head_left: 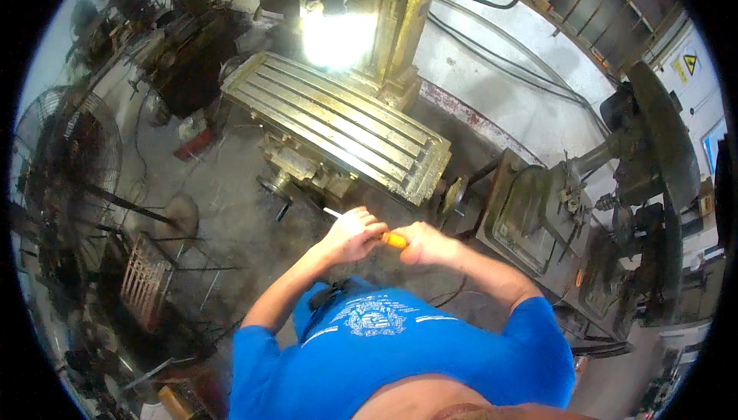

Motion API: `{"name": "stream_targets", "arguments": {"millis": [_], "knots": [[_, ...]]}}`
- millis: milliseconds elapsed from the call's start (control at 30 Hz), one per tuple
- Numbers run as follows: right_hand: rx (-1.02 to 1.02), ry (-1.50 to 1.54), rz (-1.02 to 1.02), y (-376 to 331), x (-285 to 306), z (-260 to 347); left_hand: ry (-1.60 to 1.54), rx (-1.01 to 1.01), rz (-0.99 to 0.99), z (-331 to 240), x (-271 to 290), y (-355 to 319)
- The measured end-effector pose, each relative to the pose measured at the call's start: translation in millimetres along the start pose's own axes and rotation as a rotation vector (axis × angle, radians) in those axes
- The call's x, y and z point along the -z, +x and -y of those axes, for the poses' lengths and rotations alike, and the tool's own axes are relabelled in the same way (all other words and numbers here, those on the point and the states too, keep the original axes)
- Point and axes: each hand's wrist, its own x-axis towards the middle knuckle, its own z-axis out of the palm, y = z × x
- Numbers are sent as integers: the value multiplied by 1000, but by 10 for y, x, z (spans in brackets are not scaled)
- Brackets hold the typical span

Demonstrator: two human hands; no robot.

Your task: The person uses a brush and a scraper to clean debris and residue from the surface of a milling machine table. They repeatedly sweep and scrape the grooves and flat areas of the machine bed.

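Both hands meet in front of my body, at the near side of a milling machine's slotted table (338, 124). My left hand (355, 235) is closed around a thin pale rod (332, 212), whose end sticks out beyond the fingers. Just to its right, my right hand (427, 245) is closed on an orange handle-like piece (396, 240) that shows between the two hands. The rod and the orange piece lie roughly in line. Whether they are one tool is hidden by my left fingers. Neither hand touches the machine.
Below the slotted table sits a handwheel (278, 187), with another handwheel (453, 195) at its right end. A drill press (649, 143) stands on the right beside a metal worktable (515, 224). To the left are a large caged fan (69, 143) and a slatted rack (146, 278).
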Motion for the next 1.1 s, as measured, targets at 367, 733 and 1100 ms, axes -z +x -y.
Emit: {"name": "stream_targets", "arguments": {"millis": [367, 733, 1100], "knots": [[-320, -253, -203, 1779, 2576, -437, -282, 881, -592, 1134, 868, -1415], [-637, -235, -352, 2514, 2269, -199, -896, 1627, -888, 1672, 186, -4163], [-600, -238, -271, 3835, 2652, -644, -737, 1843, -933, 1219, 17, -4027]]}}
